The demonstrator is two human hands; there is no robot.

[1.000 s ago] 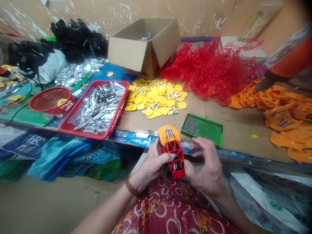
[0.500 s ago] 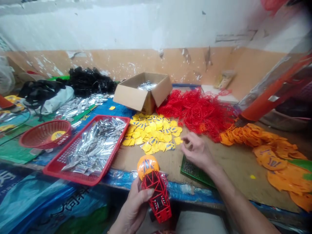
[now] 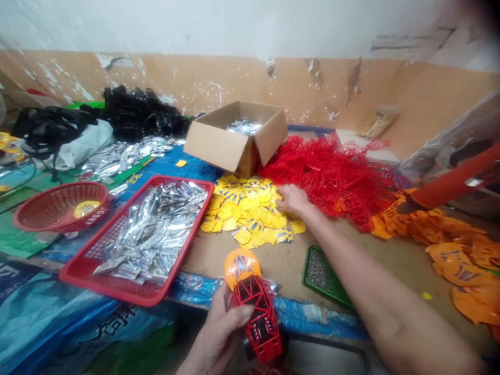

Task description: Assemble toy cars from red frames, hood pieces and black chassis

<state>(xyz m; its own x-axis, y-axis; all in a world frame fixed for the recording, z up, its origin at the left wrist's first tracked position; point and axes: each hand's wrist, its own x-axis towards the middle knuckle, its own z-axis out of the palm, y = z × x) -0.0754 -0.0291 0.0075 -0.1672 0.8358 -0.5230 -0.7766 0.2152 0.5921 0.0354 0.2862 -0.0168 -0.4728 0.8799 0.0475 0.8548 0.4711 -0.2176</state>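
My left hand (image 3: 224, 323) is wrapped round a toy car (image 3: 260, 317) with a red lattice frame, dark wheels and an orange hood bearing a dark blue mark. It is held in front of the table edge, hood end pointing away from me. My right hand (image 3: 292, 200) is stretched out to the right side of a heap of flat yellow pieces (image 3: 242, 203) with blue markings. Its fingers bend down at the pieces; the tips are blurred and partly hidden, so I cannot tell if they grip one.
Left of the heap lies a red tray (image 3: 170, 281) of silvery packets, beside a red round basket (image 3: 62, 221). A cardboard box (image 3: 214, 146) stands behind. Red lattice frames (image 3: 328, 177) and orange shells (image 3: 461, 265) lie on the right. A green tray (image 3: 322, 276) of small metal parts sits near my right forearm.
My right hand has moved forward and left, from beside the yellow heap onto its right side. My left hand still holds the toy car. The view has shifted a little.
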